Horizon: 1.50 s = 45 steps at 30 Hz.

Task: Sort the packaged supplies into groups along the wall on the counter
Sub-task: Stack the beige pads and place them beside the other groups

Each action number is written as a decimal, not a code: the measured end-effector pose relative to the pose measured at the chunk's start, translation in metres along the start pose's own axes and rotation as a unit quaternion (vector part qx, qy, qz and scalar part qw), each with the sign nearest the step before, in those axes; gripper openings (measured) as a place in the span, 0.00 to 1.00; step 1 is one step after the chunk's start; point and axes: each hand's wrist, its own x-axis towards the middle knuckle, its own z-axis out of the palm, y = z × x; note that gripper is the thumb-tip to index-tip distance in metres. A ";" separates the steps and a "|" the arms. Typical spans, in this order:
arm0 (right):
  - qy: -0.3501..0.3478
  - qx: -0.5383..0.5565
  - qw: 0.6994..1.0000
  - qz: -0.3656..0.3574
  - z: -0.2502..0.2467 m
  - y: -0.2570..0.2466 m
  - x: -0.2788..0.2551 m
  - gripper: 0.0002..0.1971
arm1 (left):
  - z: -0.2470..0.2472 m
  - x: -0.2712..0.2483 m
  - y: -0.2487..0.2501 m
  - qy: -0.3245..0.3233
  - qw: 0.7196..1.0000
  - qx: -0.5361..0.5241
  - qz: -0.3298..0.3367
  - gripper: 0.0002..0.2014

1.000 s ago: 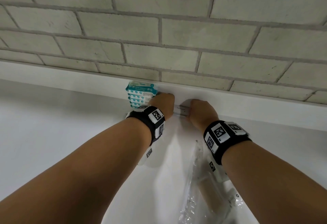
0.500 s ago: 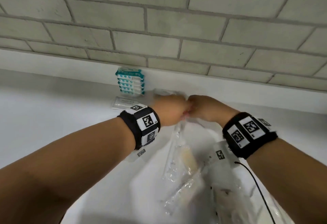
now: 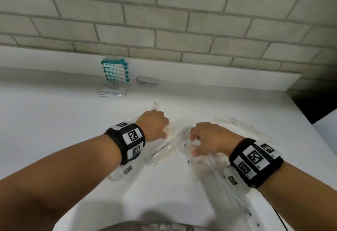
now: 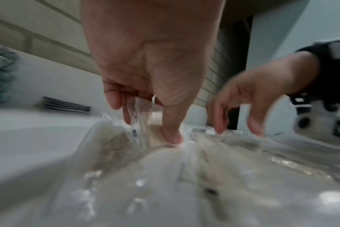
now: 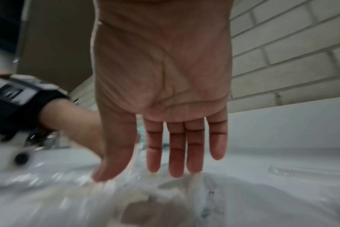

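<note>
Pale brick wall (image 3: 164, 21), black wristbands (image 3: 125, 141) with square markers

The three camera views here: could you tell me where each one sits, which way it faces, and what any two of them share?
Head view: worn on the head, looking forward and down at the counter and brick wall; both forearms, left hand and right hand show.
Left wrist view: under the left wrist, looking along the palm at fingers pinching a clear packet.
Right wrist view: under the right wrist, looking along the open palm toward the wall.
Shared: each wrist view catches the other hand; the head and left wrist views both show the teal packet stack.
</note>
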 end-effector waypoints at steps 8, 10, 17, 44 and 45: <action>-0.040 -0.006 0.997 0.070 0.010 -0.002 -0.007 0.25 | 0.007 -0.034 0.021 -0.077 0.974 -0.162 -0.137 0.18; -0.015 -0.058 0.997 0.056 0.011 -0.002 -0.009 0.16 | 0.014 -0.040 0.032 -0.081 0.969 -0.175 -0.154 0.26; 0.106 0.112 0.988 0.027 -0.012 0.037 -0.050 0.17 | 0.030 -0.047 0.055 -0.044 0.961 -0.178 -0.208 0.41; 0.074 -0.188 0.977 -0.064 0.047 0.068 -0.077 0.19 | 0.023 -0.026 0.153 -0.055 0.989 -0.076 -0.118 0.32; 0.075 -0.190 0.976 -0.079 0.045 0.070 -0.077 0.16 | 0.023 -0.026 0.152 -0.058 0.987 -0.082 -0.123 0.30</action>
